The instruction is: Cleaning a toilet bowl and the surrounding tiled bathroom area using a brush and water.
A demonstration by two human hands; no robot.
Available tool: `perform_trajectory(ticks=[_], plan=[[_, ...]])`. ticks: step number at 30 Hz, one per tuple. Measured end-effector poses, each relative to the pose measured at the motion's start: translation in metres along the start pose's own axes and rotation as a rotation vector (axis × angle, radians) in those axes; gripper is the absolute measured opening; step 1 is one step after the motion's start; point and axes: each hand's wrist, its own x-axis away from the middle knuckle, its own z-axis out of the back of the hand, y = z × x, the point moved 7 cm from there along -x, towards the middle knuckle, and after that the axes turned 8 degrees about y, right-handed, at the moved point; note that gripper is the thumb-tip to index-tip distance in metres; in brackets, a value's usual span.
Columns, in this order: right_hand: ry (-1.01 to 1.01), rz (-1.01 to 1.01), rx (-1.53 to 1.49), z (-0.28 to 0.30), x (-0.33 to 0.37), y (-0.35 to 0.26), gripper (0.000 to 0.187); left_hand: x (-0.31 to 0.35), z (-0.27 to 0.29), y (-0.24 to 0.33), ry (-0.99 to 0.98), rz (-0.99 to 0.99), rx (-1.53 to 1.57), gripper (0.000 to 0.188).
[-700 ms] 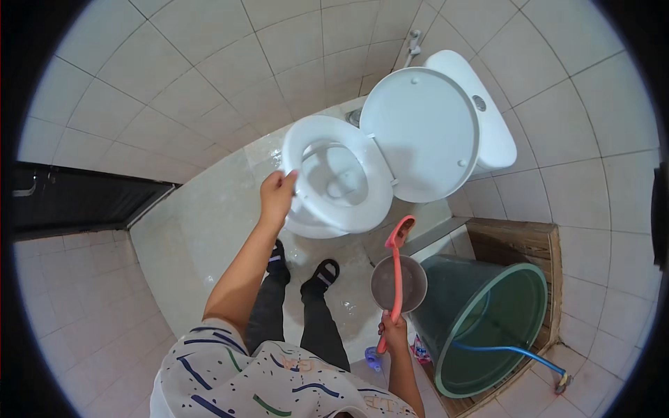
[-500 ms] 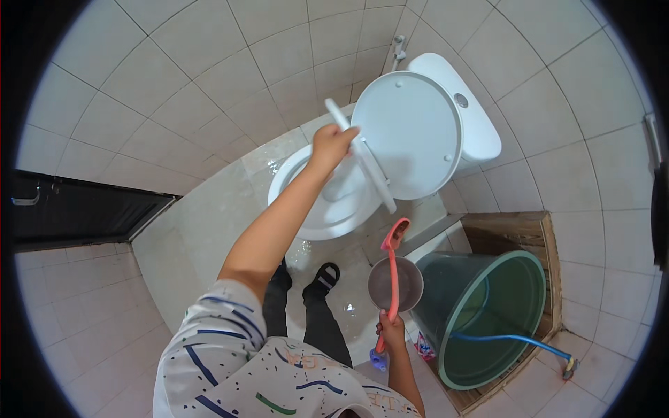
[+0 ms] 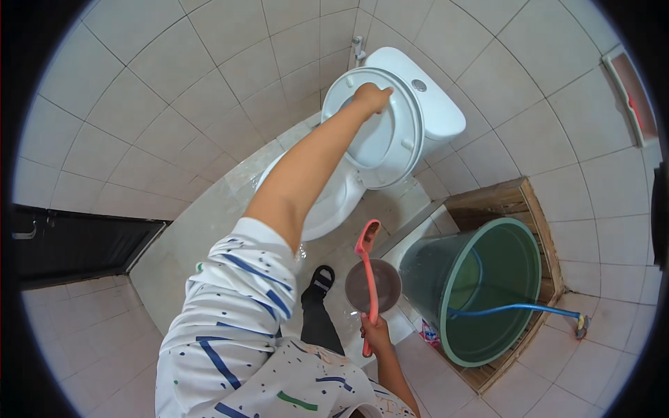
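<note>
My left hand [image 3: 371,99] reaches far forward, its fingers closed at the white toilet seat [image 3: 360,171]. The seat stands raised against the upright lid [image 3: 420,115]; my forearm covers part of the toilet bowl [image 3: 331,212] below. Lower down, my right hand [image 3: 376,334] grips the handle of a red toilet brush [image 3: 371,282], its head pointing away from me. Right behind the brush is a round greyish dipper [image 3: 388,285]; whether my right hand also holds its handle is hidden.
A big green water tub [image 3: 435,285] stands at the right in a wood-patterned recess [image 3: 488,198]. A blue hose [image 3: 516,306] runs into it from a wall tap [image 3: 581,324]. Behind the seat is the white cistern [image 3: 439,115]. A dark door [image 3: 77,244] is at far left.
My left hand has swung the toilet seat up and back against the lid. The view has shifted a little; my right hand keeps hold of the brush.
</note>
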Motion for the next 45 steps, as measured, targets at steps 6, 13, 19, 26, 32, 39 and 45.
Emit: perform_trajectory(ticks=[6,13,19,26,32,39,45], plan=[[-0.034,0.053,-0.087,-0.019,-0.002,-0.028,0.021,0.144,0.065,-0.114,0.03,-0.133,-0.214,0.042],[-0.107,0.145,-0.097,-0.084,-0.006,-0.072,0.02,0.449,0.045,-0.235,-0.609,1.121,0.374,0.068],[-0.185,0.337,-0.034,-0.158,0.002,-0.107,0.021,0.409,0.024,-0.218,-0.405,1.206,1.176,0.058],[-0.204,0.487,0.094,-0.215,0.005,-0.11,0.022,0.362,0.068,-0.26,-0.144,1.055,1.161,0.021],[-0.024,0.472,0.164,-0.221,-0.003,-0.111,0.023,0.365,0.134,-0.332,0.069,1.109,0.807,0.021],[0.181,0.668,0.636,-0.158,-0.035,-0.136,0.034,0.329,0.256,-0.331,0.112,0.888,0.315,0.023],[0.046,0.311,0.494,-0.156,-0.063,-0.087,0.028,0.28,0.321,-0.261,0.011,0.42,-0.742,0.026]])
